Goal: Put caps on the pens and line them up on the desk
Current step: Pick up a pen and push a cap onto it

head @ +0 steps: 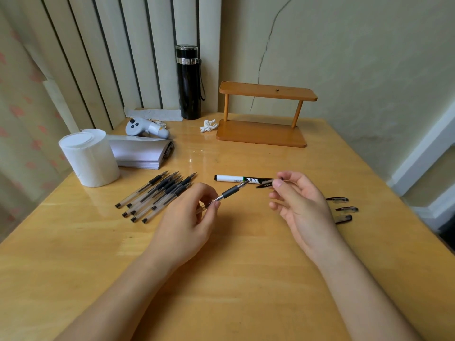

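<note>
Head view: left hand point(189, 212) pinching clear-barrelled black-grip pen point(227, 193), tip aimed toward desk's right edge. Right hand point(299, 200) pinching small black pen cap point(264, 185) just beyond tip, not yet touching.

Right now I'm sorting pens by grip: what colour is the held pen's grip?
Black, seen in the head view.

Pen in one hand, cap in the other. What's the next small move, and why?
Probably bring the cap in the right hand leftward onto the bare tip of the pen in the left hand: tip and cap already face each other with a small gap.
</note>
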